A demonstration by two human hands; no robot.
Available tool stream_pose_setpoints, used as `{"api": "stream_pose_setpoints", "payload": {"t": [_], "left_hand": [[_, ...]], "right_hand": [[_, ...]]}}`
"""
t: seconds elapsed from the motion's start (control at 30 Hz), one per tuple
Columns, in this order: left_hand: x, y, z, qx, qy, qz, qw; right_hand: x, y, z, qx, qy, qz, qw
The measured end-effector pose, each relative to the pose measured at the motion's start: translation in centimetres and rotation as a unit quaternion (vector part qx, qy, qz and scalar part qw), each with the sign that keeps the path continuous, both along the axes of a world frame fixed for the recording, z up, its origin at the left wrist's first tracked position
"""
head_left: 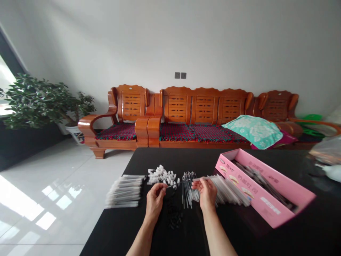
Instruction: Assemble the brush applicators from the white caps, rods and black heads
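Observation:
My left hand (155, 200) pinches the near end of a thin pen refill (177, 183) with a pale body. The refill runs rightward toward a translucent white pen barrel (198, 179), which my right hand (208, 193) holds between thumb and fingers. Whether the refill's tip is inside the barrel I cannot tell. Between and beyond the hands lies a bunch of loose refills (187, 193). More white barrels (231, 192) lie in a row right of my right hand. A heap of small white caps (161, 175) sits beyond my left hand. Small black pieces (175, 216) lie scattered between my forearms.
Pens with black ends (124, 192) are stacked at the black table's (117, 227) left edge. A pink box (250, 193) holding dark sticks stands at the right. Behind the table is a wooden sofa (178, 106) with a turquoise pillow (254, 129). A potted plant (50, 103) stands left.

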State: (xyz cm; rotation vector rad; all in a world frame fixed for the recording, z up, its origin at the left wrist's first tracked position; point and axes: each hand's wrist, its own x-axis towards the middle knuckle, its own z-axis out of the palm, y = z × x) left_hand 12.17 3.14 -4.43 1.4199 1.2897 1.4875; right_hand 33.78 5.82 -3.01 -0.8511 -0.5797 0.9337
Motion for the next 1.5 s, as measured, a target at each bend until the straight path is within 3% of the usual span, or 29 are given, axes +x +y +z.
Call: {"api": "stream_pose_setpoints", "payload": {"t": [0.27, 0.57, 0.97, 1.5], "left_hand": [[-0.4, 1.8, 2.2, 0.004, 0.011, -0.034, 0.999], [-1.0, 1.7, 0.1, -0.007, -0.011, -0.033, 0.999], [-1.4, 2.0, 0.7, -0.023, 0.002, -0.022, 1.0], [-1.5, 2.0, 0.5, -0.012, 0.012, -0.026, 1.0]], "right_hand": [[-0.3, -0.1, 0.4, 0.0, 0.008, 0.028, 1.0], [-0.3, 0.5, 0.3, -0.004, 0.016, 0.041, 0.999], [-0.5, 0.6, 0.1, -0.002, 0.003, 0.082, 0.997], [-1.2, 0.1, 0.9, -0.003, 0.021, 0.045, 0.999]]}}
